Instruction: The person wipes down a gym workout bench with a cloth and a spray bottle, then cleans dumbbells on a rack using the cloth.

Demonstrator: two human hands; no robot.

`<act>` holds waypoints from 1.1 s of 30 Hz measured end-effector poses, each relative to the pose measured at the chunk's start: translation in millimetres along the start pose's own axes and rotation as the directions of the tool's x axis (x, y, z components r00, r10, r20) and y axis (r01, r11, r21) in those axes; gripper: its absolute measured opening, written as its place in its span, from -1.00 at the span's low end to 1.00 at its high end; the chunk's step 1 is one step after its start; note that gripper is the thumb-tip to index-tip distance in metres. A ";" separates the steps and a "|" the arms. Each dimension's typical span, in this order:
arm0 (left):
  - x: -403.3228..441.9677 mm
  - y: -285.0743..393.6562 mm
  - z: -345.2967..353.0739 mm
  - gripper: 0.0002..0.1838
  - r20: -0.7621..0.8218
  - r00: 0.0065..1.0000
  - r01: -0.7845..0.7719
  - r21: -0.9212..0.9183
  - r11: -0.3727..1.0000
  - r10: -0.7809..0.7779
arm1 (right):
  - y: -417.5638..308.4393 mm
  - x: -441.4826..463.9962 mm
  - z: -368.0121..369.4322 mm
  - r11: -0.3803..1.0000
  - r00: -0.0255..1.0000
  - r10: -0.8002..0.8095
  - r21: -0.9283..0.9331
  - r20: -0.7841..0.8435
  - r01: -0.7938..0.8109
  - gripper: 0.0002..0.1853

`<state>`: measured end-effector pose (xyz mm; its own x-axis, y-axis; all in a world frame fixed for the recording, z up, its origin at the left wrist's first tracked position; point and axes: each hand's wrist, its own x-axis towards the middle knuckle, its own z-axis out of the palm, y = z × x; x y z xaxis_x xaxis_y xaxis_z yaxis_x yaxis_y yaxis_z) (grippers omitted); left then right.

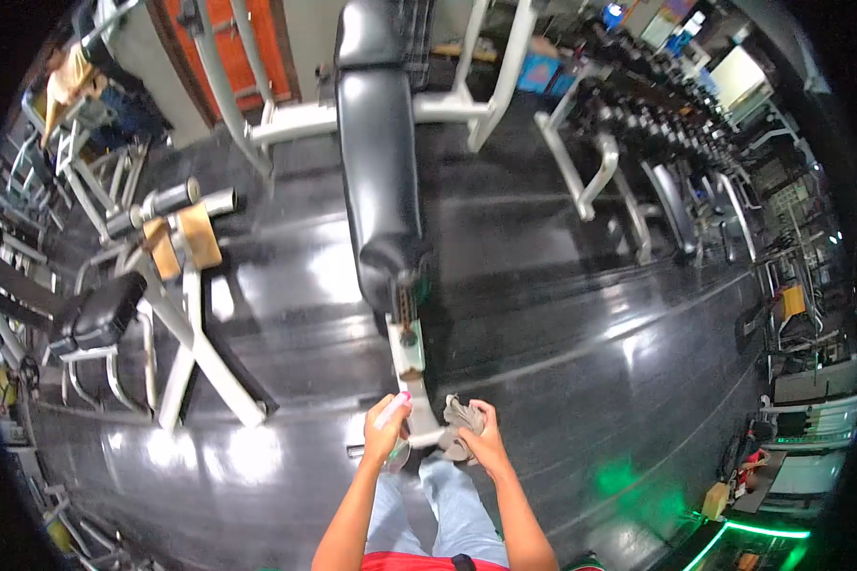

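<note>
My left hand (382, 433) is wrapped round a spray bottle (398, 458), which has a white and pink trigger head and a see-through body partly hidden by my fingers. Bunched up in my right hand (487, 445) is a grey-brown cloth (459, 419). Both hands are in front of my legs, over the near foot of a padded weight bench (379, 143). The bench's long black pad stretches away from me, and its light metal frame (408, 352) runs down between my hands. Neither hand visibly touches the bench.
At left stands an exercise machine with a black seat (100, 309) and white frame legs (200, 347). A dumbbell rack (657, 124) is at the upper right. A person (71, 76) is at a machine far left. Green light strips (762, 529) glow at lower right on the dark floor.
</note>
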<state>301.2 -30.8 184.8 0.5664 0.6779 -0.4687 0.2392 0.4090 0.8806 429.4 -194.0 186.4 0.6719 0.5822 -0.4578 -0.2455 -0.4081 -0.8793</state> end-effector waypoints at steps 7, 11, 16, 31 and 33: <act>-16.6 123.3 21.6 -0.80 0.108 0.985 -0.123 -0.077 0.989 0.131 | -92.6 -25.8 -19.5 0.991 0.997 0.003 0.137 -0.075 0.007 -0.54; -23.1 142.6 54.5 -0.76 0.178 0.963 -0.201 -0.032 0.979 0.203 | -124.2 -40.3 -50.9 0.844 0.997 -0.055 0.531 -0.059 0.078 -0.63; -53.9 172.0 135.7 -0.79 0.255 0.919 -0.316 0.019 0.949 0.301 | -130.5 -42.7 -131.6 0.751 0.965 -0.169 0.609 -0.199 0.256 -0.64; -79.0 209.0 392.9 -0.79 0.314 0.866 -0.395 -0.048 0.917 0.390 | -137.6 -39.4 -418.8 0.486 0.956 -0.137 0.824 -0.258 0.292 -0.53; -77.9 220.5 415.4 -0.79 0.315 0.861 -0.394 -0.080 0.916 0.398 | -144.3 -34.2 -436.2 0.544 0.972 -0.160 0.806 -0.172 0.233 -0.60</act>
<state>637.4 -247.1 444.4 0.8319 0.5541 -0.0313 -0.0672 0.1564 0.9854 746.6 -461.8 386.2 0.8127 0.5102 -0.2814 -0.5405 0.4800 -0.6910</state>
